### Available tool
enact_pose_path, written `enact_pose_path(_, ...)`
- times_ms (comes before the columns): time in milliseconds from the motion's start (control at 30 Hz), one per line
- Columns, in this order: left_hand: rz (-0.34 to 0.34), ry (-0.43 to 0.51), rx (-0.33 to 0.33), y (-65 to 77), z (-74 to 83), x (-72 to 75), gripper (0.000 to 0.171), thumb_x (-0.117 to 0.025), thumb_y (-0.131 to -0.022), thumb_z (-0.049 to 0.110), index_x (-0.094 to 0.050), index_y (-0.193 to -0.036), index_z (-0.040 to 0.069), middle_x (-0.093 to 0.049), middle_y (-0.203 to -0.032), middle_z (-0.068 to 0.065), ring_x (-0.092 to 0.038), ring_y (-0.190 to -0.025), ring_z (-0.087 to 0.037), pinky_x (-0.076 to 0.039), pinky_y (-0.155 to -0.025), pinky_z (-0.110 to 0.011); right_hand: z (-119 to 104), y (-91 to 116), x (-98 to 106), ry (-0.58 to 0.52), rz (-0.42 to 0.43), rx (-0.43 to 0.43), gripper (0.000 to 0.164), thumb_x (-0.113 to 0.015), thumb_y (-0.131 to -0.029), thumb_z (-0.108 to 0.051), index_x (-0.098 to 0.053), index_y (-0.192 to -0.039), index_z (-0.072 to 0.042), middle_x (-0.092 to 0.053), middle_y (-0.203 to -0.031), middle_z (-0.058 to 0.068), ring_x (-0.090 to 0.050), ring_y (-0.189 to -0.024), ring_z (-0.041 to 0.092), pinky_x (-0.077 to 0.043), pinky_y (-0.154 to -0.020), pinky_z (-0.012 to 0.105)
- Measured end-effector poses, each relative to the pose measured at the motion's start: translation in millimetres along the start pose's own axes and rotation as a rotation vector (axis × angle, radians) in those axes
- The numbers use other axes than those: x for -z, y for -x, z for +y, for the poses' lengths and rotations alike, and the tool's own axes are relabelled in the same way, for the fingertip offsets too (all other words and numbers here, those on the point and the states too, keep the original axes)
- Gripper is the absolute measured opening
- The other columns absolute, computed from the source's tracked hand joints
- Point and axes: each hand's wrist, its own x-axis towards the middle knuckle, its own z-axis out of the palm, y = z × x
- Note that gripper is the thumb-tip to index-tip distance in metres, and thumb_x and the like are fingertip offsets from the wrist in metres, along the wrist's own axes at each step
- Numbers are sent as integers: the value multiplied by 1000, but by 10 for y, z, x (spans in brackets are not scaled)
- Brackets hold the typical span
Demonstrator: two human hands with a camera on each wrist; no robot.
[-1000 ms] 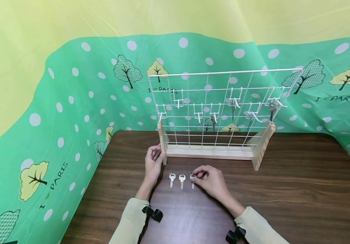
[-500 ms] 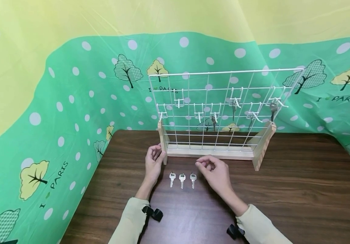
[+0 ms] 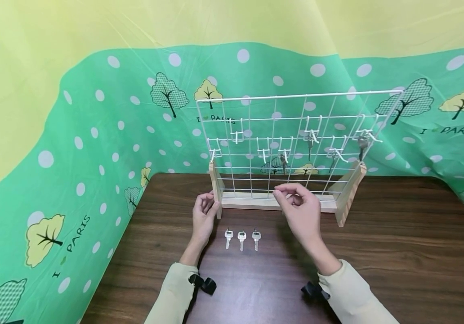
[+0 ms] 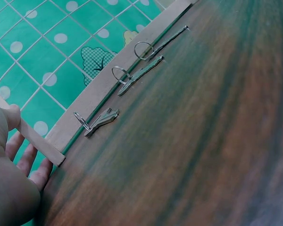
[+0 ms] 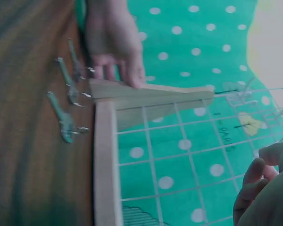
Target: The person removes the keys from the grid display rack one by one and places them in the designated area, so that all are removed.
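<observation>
Green-and-yellow cloth (image 3: 94, 180), printed w/ dots & trees, is hanging behind everything, and the brown desk (image 3: 248, 288) is stretching out below it. A white wire rack (image 3: 252, 203) w/ a wooden base is standing toward the desk's far side. Two pale sleeves (image 3: 175, 288) are reaching in. Of the hands, the L hand (image 3: 204, 217) is grasping the rack's wooden end (image 3: 216, 180) on the person's L, thumb in front, fingers behind. The R hand (image 3: 302, 211) is hovering before the rack's lower wires, released, fingers loosely curling, thumb & index tips nearly meeting. Black cams (image 3: 207, 285) are sitting at both wrists. White hooks (image 3: 263, 158) are hanging off the mesh, some carrying hanging keys (image 3: 362, 147), mostly R of center. Three loose keys (image 3: 242, 238) are lying in a row on the desk, just in front of the rack, w/ thin rings (image 4: 135, 50) sticking up.
</observation>
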Motion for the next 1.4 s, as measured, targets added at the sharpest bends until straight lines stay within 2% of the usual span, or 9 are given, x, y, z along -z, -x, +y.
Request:
enact_pose_path(167,5,-2,2,1,2,0,28,-68,-101,-12,-52,-123,-18,-63,-148,-33,-64,-133,-21,-42,-127,-48,-91,-121,11,-41,80,76,8,-80,-96,6,-81,-104,6,-72,-83,-7,-52,-54,1,-37,-48,13)
enact_pose_path(333,3,-5,3,-1,-6,2,28,-68,-101,-11,-52,-123,-17,-63,-149,-33,-63,-136,-29,-42,-127,-50,-132,-238,15,-80,118,122,14,-79,-97,7,-79,-111,9,-70,-88,-1,-58,-53,4,-42,-47,14)
enact_pose_path(500,-3,-1,2,4,-9,3,28,-68,-101,-11,-51,-123,-17,-63,-150,-33,-61,-140,-39,-42,-127,-53,-153,-300,-1,-82,124,123,22,-79,-98,5,-77,-120,8,-71,-97,3,-61,-52,8,-44,-48,16)
enact_pose_path(733,5,-7,4,0,-7,3,28,-69,-101,-11,-52,-123,-17,-63,-149,-33,-62,-138,-36,-42,-127,-52,-133,-368,-57,-59,138,100,33,-79,-98,5,-73,-130,5,-69,-111,15,-64,-57,2,-56,-55,18)
enact_pose_path(900,4,-5,7,2,-9,5,28,-69,-101,-11,-52,-123,-17,-63,-149,-33,-61,-140,-39,-42,-127,-52,-125,-424,-87,-62,136,96,33,-78,-98,6,-71,-131,7,-68,-108,5,-64,-56,5,-56,-54,19)
enact_pose_path(1000,-1,-6,3,3,-12,4,28,-69,-101,-11,-52,-123,-17,-63,-149,-33,-62,-139,-36,-41,-127,-53,-132,-453,-102,-59,139,98,33,-78,-98,7,-72,-131,6,-67,-105,-1,-64,-55,8,-57,-54,21)
enact_pose_path(1233,1,-5,4,-2,-15,0,28,-69,-101,-11,-52,-123,-17,-63,-149,-32,-64,-134,-25,-42,-127,-52,-151,-510,-133,-65,157,97,28,-79,-98,5,-72,-125,8,-65,-101,-1,-64,-53,13,-57,-52,21)
enact_pose_path(1400,3,-4,7,0,-12,3,28,-69,-101,-11,-51,-123,-17,-63,-149,-33,-64,-134,-23,-41,-127,-52,-173,-537,-145,-81,162,78,22,-79,-98,5,-71,-118,11,-65,-96,-1,-60,-51,6,-53,-49,19)
